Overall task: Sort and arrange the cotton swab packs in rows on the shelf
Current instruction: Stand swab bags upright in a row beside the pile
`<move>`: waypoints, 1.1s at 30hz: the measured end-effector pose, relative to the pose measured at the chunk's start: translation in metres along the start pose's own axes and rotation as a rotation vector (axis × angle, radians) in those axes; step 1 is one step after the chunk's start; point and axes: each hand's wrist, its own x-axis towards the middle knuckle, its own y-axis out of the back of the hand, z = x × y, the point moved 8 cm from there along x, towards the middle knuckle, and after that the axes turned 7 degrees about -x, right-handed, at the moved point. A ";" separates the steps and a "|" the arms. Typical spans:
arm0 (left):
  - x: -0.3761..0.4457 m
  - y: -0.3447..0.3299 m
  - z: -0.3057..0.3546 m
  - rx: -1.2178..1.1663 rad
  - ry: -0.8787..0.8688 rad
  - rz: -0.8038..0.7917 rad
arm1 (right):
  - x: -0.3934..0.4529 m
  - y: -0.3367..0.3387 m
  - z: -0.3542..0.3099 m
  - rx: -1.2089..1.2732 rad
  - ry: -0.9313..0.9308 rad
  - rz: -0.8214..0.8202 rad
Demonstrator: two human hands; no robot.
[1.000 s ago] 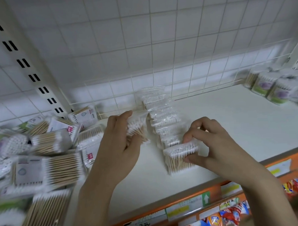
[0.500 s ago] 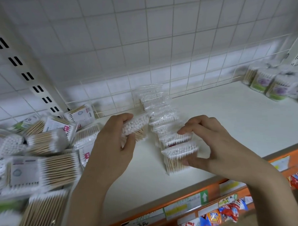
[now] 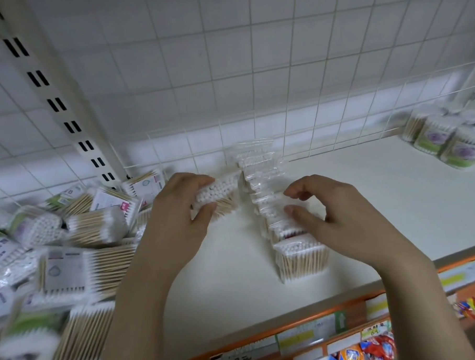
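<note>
- Cotton swab packs [image 3: 270, 203] stand in one row running from the wire grid backing [image 3: 280, 69] toward the front of the white shelf [image 3: 395, 200]; a loose heap [image 3: 70, 241] lies left of the row.
- Left hand [image 3: 175, 218] pinches one pack [image 3: 218, 194] just left of the row.
- Right hand [image 3: 338, 216], fingers curled, now rests on the row's middle, no longer gripping the front pack [image 3: 302, 256].

1. Bare shelf [image 3: 368, 201] lies open right of the row [image 3: 275, 205].
2. The pile [image 3: 56, 242] blocks the left.
3. Round packs [image 3: 441, 143] fill the far right corner.
4. The grid [image 3: 254, 84] closes the back.
</note>
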 end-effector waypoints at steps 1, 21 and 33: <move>0.005 0.000 -0.004 0.016 0.010 0.003 | 0.005 -0.002 0.001 -0.014 -0.006 0.000; 0.090 -0.058 -0.069 0.432 0.136 -0.102 | 0.076 -0.013 0.001 -0.211 0.049 -0.079; 0.099 -0.066 -0.075 0.336 0.183 -0.086 | 0.082 -0.020 0.002 -0.175 0.052 -0.080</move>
